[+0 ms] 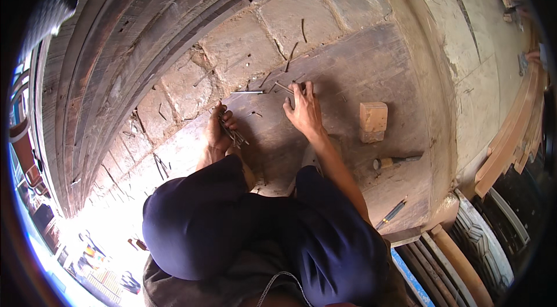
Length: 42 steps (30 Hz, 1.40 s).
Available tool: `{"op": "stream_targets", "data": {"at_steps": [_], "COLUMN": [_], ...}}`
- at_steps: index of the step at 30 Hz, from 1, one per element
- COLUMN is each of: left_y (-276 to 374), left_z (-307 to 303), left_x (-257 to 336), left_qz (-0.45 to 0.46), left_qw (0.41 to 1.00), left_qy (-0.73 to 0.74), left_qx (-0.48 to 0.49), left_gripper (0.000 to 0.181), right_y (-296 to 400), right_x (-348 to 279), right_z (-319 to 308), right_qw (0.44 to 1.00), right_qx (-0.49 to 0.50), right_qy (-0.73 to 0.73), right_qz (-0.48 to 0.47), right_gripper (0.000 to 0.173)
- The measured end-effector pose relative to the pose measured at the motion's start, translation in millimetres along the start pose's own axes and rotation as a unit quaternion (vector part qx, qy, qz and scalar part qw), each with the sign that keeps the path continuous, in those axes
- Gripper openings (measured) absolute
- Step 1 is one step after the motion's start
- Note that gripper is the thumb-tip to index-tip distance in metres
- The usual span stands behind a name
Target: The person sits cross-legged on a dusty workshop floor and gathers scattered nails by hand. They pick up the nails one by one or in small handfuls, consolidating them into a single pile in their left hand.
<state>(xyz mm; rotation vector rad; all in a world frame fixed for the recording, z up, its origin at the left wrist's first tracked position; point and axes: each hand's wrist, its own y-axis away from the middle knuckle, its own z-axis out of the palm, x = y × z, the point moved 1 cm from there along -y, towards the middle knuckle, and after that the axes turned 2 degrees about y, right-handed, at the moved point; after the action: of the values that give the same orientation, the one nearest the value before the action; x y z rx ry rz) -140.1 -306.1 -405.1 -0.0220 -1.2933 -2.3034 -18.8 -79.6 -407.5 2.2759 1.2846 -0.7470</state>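
My left hand (221,126) is closed around a bundle of long metal nails (235,133), their ends sticking out below the fingers. To the right of it, my right hand (304,109) reaches over the worn wooden board (348,63), and a long rusty nail (283,87) lies at its fingertips; whether the fingers grip it I cannot tell. A shiny straight nail (247,92) rests on the board between the two hands. Dark bent nails (290,57) lie near the board's far edge, and more are scattered over the stone paving (235,46).
Stacked timber planks (130,28) curve along the left. On the board at right are a wooden block (373,118), a chisel-like tool with a yellowish handle (385,162) and a dark pencil or marker (391,215). Wood strips (507,146) lie far right, near another person's hand (533,55).
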Motion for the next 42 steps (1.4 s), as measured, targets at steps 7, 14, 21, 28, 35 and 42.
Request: {"op": "stream_targets", "data": {"at_steps": [7, 14, 21, 28, 35, 42], "left_y": [7.1, 5.7, 8.9, 12.7, 16.4, 15.0], "left_z": [-4.2, -7.9, -7.3, -4.7, -4.1, -5.0], "left_x": [0.8, 1.3, 3.2, 2.7, 5.7, 1.7], "left_qz": [-0.017, -0.030, -0.025, -0.043, -0.047, -0.058], "left_qw": [0.998, 0.996, 0.998, 0.997, 0.997, 0.997], "left_qy": [0.059, 0.085, 0.062, 0.064, 0.052, 0.051], "left_qx": [-0.010, -0.006, -0.019, 0.011, 0.003, 0.013], "left_gripper": [0.022, 0.021, 0.020, 0.020, 0.020, 0.020], "right_y": [-24.4, -20.4, -42.2, -97.2, -111.2, -106.0], "right_x": [31.1, 37.0, -1.6, 4.0, 1.3, -10.7], "right_z": [-2.7, -2.5, -8.5, 5.3, 11.5, 17.4], "right_qw": [0.982, 0.961, 0.982, 0.981, 0.967, 0.970], "right_qx": [-0.090, -0.096, -0.170, -0.042, -0.092, -0.086], "right_qy": [0.167, 0.232, 0.079, 0.140, 0.141, 0.172], "right_qz": [0.002, -0.116, -0.003, 0.131, 0.193, 0.151], "right_gripper": [0.033, 0.026, 0.026, 0.042, 0.047, 0.040]}}
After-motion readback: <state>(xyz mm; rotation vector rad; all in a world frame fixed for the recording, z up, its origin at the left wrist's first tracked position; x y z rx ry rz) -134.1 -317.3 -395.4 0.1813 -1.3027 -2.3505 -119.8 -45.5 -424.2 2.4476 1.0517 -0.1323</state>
